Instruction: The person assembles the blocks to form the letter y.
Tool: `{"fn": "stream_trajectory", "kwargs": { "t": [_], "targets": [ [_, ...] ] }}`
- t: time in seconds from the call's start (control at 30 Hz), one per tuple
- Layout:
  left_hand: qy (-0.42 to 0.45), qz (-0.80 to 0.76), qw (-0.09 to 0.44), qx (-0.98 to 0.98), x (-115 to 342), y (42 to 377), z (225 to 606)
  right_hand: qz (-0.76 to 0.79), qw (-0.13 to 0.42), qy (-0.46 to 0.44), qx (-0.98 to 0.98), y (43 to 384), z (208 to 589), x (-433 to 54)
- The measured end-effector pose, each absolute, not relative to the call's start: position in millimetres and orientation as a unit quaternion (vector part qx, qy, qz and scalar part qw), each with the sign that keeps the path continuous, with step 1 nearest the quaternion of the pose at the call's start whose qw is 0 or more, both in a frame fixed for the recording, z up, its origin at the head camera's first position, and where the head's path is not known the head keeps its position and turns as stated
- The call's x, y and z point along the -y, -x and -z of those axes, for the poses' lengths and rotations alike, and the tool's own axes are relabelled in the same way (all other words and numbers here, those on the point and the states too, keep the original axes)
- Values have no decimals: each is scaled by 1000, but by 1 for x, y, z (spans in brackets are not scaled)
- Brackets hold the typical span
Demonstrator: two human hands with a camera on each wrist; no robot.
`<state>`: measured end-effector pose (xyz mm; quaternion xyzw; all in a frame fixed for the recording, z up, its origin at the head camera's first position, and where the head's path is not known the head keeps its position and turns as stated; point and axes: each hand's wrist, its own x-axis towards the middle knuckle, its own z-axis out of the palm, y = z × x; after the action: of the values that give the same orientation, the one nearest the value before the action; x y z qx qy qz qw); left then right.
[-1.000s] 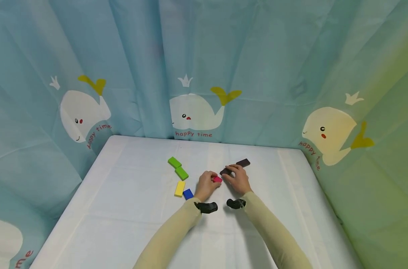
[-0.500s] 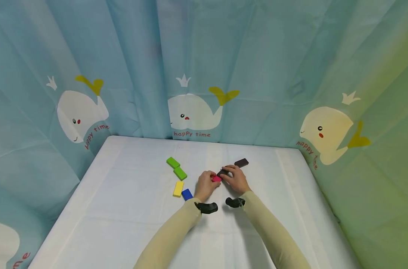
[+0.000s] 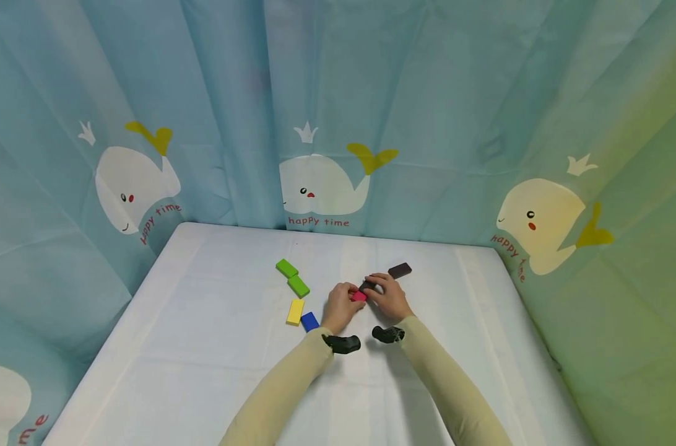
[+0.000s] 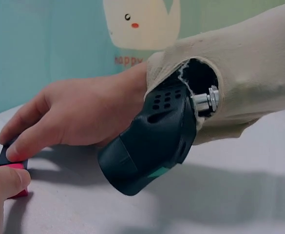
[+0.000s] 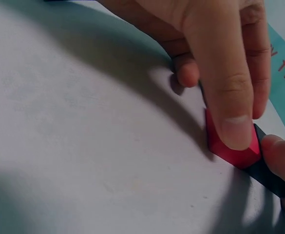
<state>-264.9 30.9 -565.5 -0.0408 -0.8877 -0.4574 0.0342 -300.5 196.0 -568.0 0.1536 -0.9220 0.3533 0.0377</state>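
Observation:
My left hand point(image 3: 340, 308) pinches a pinkish-red rectangular block point(image 3: 359, 297) on the white table, its thumb lying along the near side. Beside it, my right hand point(image 3: 390, 298) pinches a black block point(image 3: 366, 285) between thumb and fingers. In the right wrist view the red block point(image 5: 215, 139) and the black block point(image 5: 269, 178) touch end to end. The left wrist view also has the black block point(image 4: 4, 156) against the red block point(image 4: 19, 193). Fingers cover part of both blocks.
A second black block point(image 3: 400, 270) lies beyond my right hand. Two green blocks point(image 3: 298, 285) touch at the left, with a yellow block point(image 3: 295, 311) and a blue block point(image 3: 309, 321) nearer. Whale-printed curtains point(image 3: 455, 124) hang round the table point(image 3: 204, 371).
My right hand has slid the black block left until it meets the red block, widening the gap to the second black block. My left hand stays nearly still on the red block.

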Motion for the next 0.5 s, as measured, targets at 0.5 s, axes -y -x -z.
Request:
{"fn": "stream_trajectory", "kwargs": {
  "t": [0.5],
  "targets": [
    [47,461,46,885,-31,267,569,-364,21,-154,918,303,569,-195]
  ]
}}
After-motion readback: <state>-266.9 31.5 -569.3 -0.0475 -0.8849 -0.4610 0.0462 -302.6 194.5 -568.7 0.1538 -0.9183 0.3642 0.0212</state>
